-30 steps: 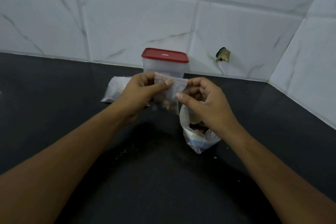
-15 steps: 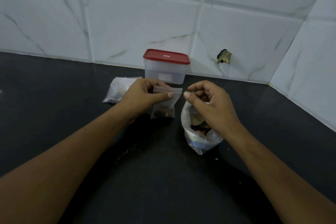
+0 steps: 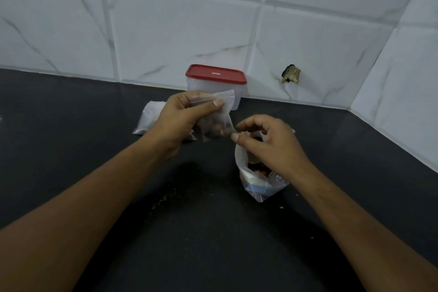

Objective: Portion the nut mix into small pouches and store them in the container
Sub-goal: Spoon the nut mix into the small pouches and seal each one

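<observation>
- the left hand (image 3: 184, 121) pinches a small clear plastic pouch (image 3: 216, 123), holding a few brown nuts, at its top strip. the thumb lies across the front and the fingers curl behind. the pouch hangs tilted below the pinch, clear of the counter.
- a second ago both hands pinched that top strip, one at each end. the right hand (image 3: 270, 147) has since let go and dropped to just beside the pouch's lower corner, fingers loosely curled round nothing. whether its thumb tip touches that corner cannot be told.
- i judge the strip pressed closed and this portion finished, though the seal is too small to check.
- directly beneath the right hand stands the larger clear plastic bag of nut mix (image 3: 258, 185), mouth open and mix still inside, so more portions likely remain.
- on the far side of the left hand, away from the right, a heap of clear pouches (image 3: 148, 121) lies on the black counter (image 3: 71, 149). filled or empty, i cannot tell.
- behind the pinched pouch, against the white tiled wall (image 3: 166, 31), stands the translucent rectangular plastic container (image 3: 215, 74). its red lid is on, so storing calls for opening it first.
- nearer the person than the grip, pale crumbs (image 3: 163, 199) dot the counter.
</observation>
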Action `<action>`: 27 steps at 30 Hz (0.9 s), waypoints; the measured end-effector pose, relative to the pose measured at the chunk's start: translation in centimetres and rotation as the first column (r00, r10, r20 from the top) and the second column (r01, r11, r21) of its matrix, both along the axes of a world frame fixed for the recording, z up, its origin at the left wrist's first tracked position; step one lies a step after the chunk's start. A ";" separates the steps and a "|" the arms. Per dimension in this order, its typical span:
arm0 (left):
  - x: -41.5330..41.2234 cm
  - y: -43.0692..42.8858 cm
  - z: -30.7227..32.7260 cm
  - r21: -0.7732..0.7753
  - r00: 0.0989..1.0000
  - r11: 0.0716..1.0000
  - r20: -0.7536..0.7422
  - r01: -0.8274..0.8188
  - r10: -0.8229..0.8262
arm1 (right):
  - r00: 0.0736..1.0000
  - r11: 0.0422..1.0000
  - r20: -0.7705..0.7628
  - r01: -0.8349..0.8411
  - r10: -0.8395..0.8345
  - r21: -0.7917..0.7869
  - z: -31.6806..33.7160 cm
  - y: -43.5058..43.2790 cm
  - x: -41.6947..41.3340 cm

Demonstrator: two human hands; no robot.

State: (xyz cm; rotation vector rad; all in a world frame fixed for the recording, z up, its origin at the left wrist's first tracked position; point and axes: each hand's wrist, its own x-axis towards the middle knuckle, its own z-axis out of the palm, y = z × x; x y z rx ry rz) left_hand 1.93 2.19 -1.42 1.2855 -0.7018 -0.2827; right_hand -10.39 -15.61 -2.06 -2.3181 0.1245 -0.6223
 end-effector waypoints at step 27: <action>-1.2 -0.7 -0.3 0.057 0.986 0.997 0.153 0.061 -0.069 | 0.961 0.892 0.251 -0.211 0.115 0.400 0.7 0.0 -0.1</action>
